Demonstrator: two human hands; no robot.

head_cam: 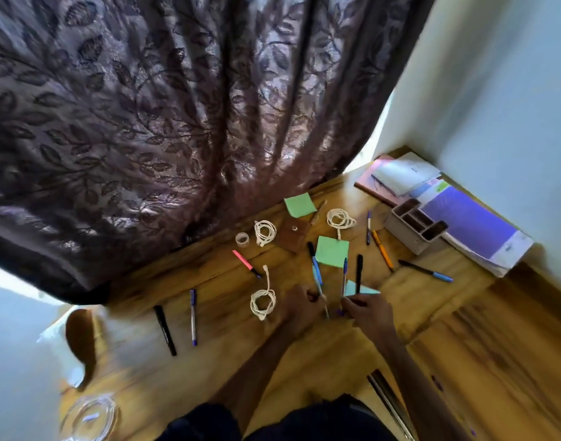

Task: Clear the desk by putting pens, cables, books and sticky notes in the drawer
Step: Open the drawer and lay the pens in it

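Observation:
Pens, white cables and sticky notes lie scattered on the wooden desk. My left hand grips a light blue pen near the desk's middle. My right hand holds a black pen and a purple pen that stick up from its fingers, over a pale blue sticky note. A coiled white cable lies just left of my left hand. Green sticky notes sit beyond the hands. Books are stacked at the right.
A grey desk organiser stands by the books. A brown pouch, a tape roll and two more cable coils lie near the curtain. A glass lid sits at the lower left.

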